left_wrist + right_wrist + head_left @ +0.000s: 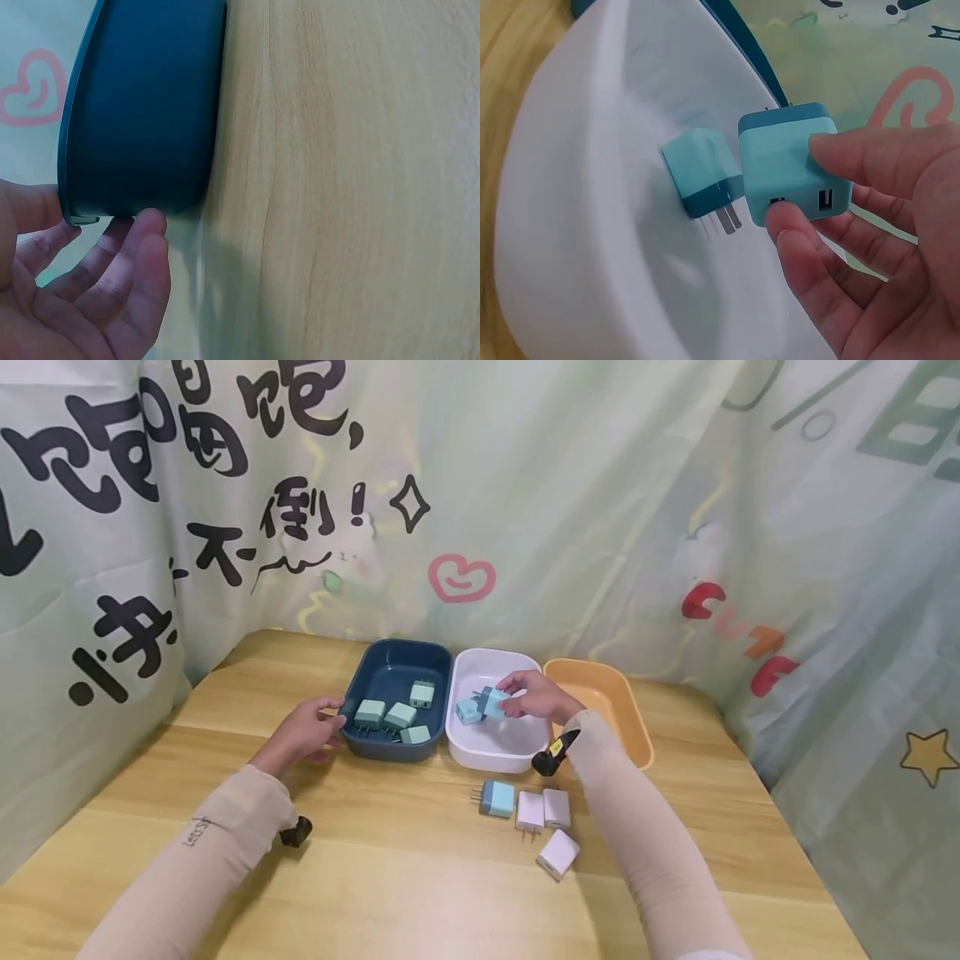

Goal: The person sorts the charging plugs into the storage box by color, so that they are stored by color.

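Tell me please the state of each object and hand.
Blue tray: holds four green chargers
White tray: holds one blue charger
Orange tray: upright, partly hidden
Held USB charger: pinched by right hand
Loose blue charger: lying on table
Three white chargers: lying on table
Left hand: grips blue tray's rim

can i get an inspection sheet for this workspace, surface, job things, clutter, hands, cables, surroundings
Surface: wood-grain table.
Job's things: dark blue tray with four green chargers; white tray with one blue charger lying inside; orange tray, partly hidden; another blue charger and three white chargers on the table, nearer the person.
Clutter: nothing seen.
Left hand: holds the dark blue tray's left edge.
Right hand: pinches a further blue charger over the white tray.
Cables: nothing seen.
Surroundings: printed fabric behind and beside the table.
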Motion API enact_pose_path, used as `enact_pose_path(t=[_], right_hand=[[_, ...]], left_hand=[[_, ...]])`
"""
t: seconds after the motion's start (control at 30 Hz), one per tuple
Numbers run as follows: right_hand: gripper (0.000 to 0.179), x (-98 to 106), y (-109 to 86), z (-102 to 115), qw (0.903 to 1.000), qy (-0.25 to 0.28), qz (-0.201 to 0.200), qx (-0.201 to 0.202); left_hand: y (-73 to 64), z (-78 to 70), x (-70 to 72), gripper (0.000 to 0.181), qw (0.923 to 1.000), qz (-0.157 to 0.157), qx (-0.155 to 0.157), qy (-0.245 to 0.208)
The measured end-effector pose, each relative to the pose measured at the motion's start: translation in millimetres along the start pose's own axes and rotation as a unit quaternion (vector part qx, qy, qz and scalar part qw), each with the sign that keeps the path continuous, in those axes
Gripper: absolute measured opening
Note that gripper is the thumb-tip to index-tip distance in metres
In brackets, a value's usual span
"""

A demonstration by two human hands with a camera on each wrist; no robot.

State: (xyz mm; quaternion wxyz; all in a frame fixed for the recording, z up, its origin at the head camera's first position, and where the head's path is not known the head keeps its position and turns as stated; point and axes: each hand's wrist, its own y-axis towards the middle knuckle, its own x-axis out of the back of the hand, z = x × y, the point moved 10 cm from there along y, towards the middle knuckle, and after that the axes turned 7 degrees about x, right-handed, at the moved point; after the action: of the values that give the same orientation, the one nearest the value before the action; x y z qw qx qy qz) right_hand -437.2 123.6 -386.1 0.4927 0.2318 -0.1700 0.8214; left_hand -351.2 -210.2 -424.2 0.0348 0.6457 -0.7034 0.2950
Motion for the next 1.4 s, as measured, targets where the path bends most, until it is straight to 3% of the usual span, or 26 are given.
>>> enact_pose_path(t=[0.77,1.4], right_hand=[[0.035,12,12.9,-9,0.9993,-0.001,-0.007,-0.037],[0.036,16,14.4,-11,0.999,-0.007,-0.01,-0.043]], left_hand=[[2.6,-1.5,2.1,0.049,1.0,0.002,0.003,0.006],[0.8,-2.3,2.2,0.049,0.9999,-0.002,0.006,0.009]])
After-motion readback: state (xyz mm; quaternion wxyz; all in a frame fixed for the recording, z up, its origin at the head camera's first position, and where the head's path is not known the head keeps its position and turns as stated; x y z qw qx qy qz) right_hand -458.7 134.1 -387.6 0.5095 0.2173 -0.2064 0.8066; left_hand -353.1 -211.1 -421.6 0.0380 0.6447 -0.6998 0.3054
